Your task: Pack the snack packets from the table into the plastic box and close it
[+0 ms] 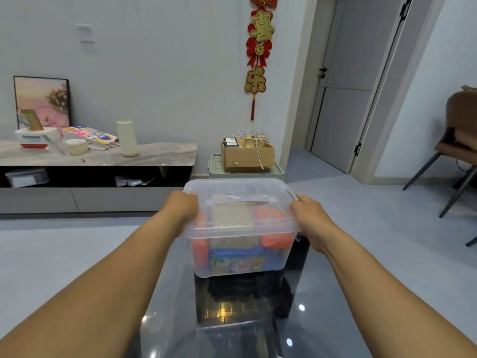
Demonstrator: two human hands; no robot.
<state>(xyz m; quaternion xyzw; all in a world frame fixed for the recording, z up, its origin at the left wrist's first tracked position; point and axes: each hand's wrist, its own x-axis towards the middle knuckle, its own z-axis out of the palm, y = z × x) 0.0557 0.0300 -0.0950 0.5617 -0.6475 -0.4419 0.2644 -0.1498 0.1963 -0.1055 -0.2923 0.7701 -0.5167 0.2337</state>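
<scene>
Pale grey-white walls [167,60] meet a light grey tiled floor [361,215]. A long low marble-topped cabinet [154,153] lines the left wall. A red-and-gold hanging ornament [259,47] sits beside a grey door [343,99]. A brown chair [462,140] stands at right.

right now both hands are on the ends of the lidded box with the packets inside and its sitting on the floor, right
Not quite: the plastic box sits on the dark glossy table, not the floor, as the head view shows. The left hand and right hand do hold its ends, lid on, packets inside.
</scene>
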